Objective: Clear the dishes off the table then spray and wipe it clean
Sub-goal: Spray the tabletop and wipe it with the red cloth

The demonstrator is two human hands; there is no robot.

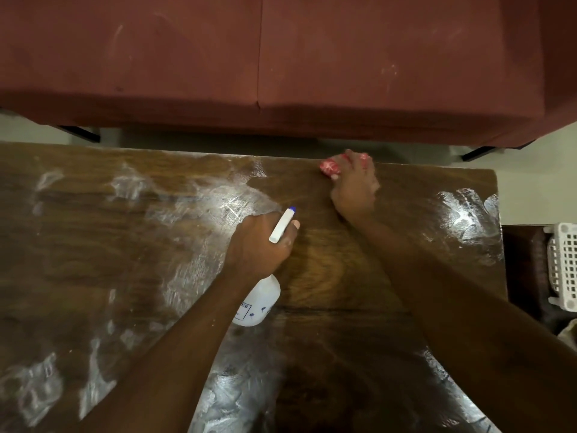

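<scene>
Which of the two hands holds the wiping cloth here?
The right hand, gripping a red cloth near the far edge of the table; the left hand grips the white spray bottle instead.

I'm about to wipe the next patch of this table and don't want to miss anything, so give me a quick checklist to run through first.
1. Dishes off the table: ok, none on the part in view.
2. Cloth in hand: ok, the right hand grips it at the far edge.
3. Spray bottle under control: ok, the left hand grips it, nozzle pointing toward the far side.
4. Surface wiped dry: not ok, wet streaks lie across the left, right and near parts.
5. Liquid left in the bottle: cannot tell.
</scene>
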